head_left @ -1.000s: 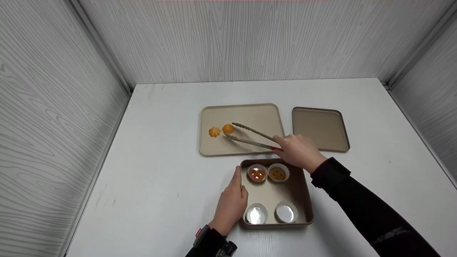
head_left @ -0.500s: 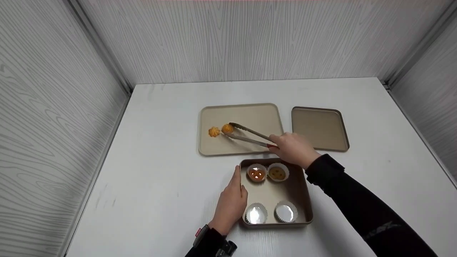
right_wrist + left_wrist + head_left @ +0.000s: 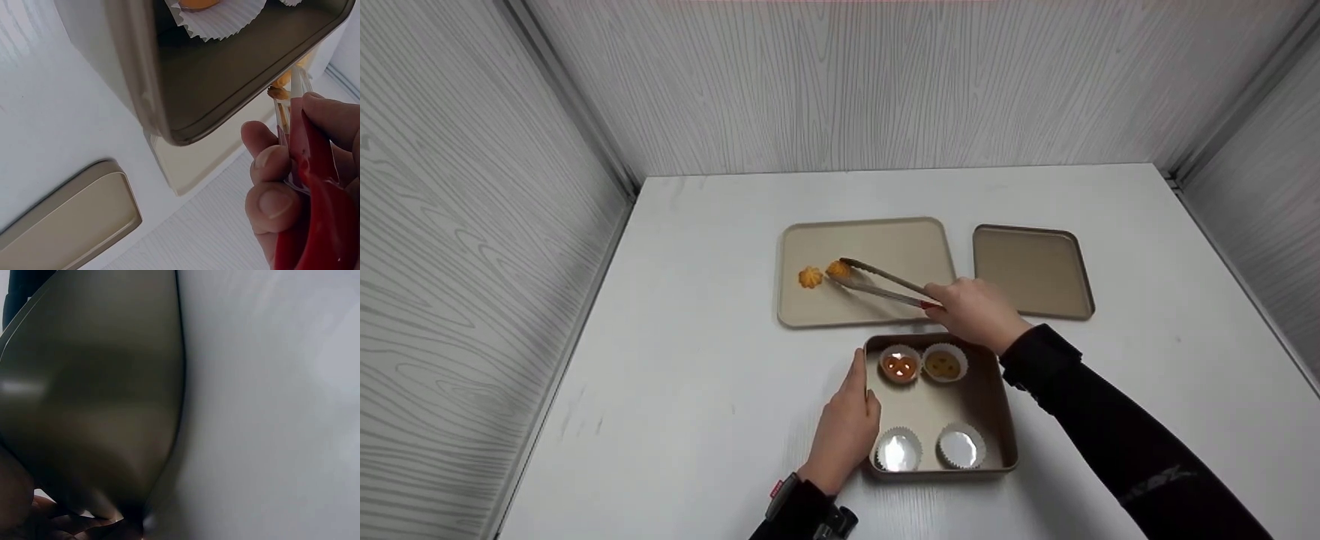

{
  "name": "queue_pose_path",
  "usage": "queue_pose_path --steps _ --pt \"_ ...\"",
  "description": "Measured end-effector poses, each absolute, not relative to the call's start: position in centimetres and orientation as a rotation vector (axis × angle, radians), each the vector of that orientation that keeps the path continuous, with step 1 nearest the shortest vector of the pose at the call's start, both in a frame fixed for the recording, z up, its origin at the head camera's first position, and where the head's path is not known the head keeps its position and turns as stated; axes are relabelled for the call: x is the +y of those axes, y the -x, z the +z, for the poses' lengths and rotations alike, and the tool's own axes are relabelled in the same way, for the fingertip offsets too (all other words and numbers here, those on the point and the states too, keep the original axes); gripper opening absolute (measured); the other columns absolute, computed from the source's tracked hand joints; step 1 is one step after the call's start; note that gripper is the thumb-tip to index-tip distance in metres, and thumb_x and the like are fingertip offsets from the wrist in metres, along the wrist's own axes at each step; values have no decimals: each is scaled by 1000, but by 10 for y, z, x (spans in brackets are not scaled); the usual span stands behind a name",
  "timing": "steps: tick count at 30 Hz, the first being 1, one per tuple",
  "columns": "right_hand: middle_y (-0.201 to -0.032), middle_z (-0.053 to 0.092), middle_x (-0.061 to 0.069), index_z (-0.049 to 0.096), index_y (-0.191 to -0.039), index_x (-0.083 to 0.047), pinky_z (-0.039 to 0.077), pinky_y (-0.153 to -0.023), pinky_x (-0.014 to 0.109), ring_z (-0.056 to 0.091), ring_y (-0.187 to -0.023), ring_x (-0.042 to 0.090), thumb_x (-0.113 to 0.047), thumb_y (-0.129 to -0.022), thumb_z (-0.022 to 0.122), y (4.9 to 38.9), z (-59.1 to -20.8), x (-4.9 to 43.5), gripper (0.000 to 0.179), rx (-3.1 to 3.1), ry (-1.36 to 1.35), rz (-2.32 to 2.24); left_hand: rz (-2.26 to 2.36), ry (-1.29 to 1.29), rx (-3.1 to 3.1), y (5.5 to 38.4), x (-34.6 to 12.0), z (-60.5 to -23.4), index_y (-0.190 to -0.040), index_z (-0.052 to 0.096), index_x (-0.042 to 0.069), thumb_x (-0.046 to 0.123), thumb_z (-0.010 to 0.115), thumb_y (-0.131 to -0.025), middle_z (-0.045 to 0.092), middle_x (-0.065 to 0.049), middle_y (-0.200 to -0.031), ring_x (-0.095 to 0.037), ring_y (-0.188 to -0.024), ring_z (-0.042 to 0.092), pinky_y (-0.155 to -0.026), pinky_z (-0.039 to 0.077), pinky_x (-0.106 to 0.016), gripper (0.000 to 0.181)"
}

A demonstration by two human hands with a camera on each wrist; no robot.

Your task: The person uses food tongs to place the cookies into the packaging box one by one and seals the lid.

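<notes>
My right hand (image 3: pixel 975 311) grips red-handled metal tongs (image 3: pixel 885 293), whose tips lie either side of a fluted golden cookie (image 3: pixel 835 269) on the beige tray (image 3: pixel 900 240). A second fluted cookie (image 3: pixel 810 277) sits just left of it. At the near side, my left hand (image 3: pixel 844 427) holds the left wall of a deep square tin (image 3: pixel 919 409), thumb over the rim and fingers along the outside. Inside, at the far end, a shiny orange treat (image 3: pixel 900 367) and a duller brown one (image 3: pixel 942 366) sit in white paper cups. Red handles (image 3: pixel 323 219) fill my fingers in the right wrist view.
Two more paper cups, a left one (image 3: pixel 898 451) and a right one (image 3: pixel 961 446), stand at the tin's near end with shiny bottoms. A shallow brown tray (image 3: pixel 1031 270) lies to the right of the beige tray. Wood-patterned panels (image 3: pixel 840 90) enclose the white table (image 3: pixel 697 300).
The right hand and tongs have shifted slightly left, and the tong tips have closed in around the right-hand cookie. The left hand and tin stay put.
</notes>
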State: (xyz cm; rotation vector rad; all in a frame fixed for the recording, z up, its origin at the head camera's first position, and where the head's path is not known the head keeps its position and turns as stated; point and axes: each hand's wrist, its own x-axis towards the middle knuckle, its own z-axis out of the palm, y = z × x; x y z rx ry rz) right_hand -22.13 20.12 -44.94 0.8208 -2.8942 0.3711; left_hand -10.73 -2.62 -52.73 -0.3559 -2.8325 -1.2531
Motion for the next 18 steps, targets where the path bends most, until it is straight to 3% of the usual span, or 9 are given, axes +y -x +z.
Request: queue_pose_path --steps 6,15,18 --pt "-69 66 9 64 -91 -7 50 -55 50 63 -60 31 -16 -93 74 221 -454 204 14 -2841 -849 371 -1250 361 -2835 107 -26 -527 -158 28 -5 5 47 -101 49 -24 -152 -25 -72 60 -74 55 -46 61" --pt "-64 63 9 59 -89 -6 48 -51 50 61 -56 31 -15 -92 74 219 -457 208 18 -2779 -887 354 -1244 375 -2808 107 -26 -528 -158 28 -6 5 46 -101 48 -24 -152 -37 -99 67 -87 55 -49 60" --pt "-63 62 9 58 -88 -6 47 -50 50 60 -55 31 -13 -92 75 219 -458 209 18 -2753 -899 359 -1234 373 -2805 107 -26 -528 -157 29 -6 4 46 -100 48 -25 -152 -36 -94 68 -85 56 -49 60"
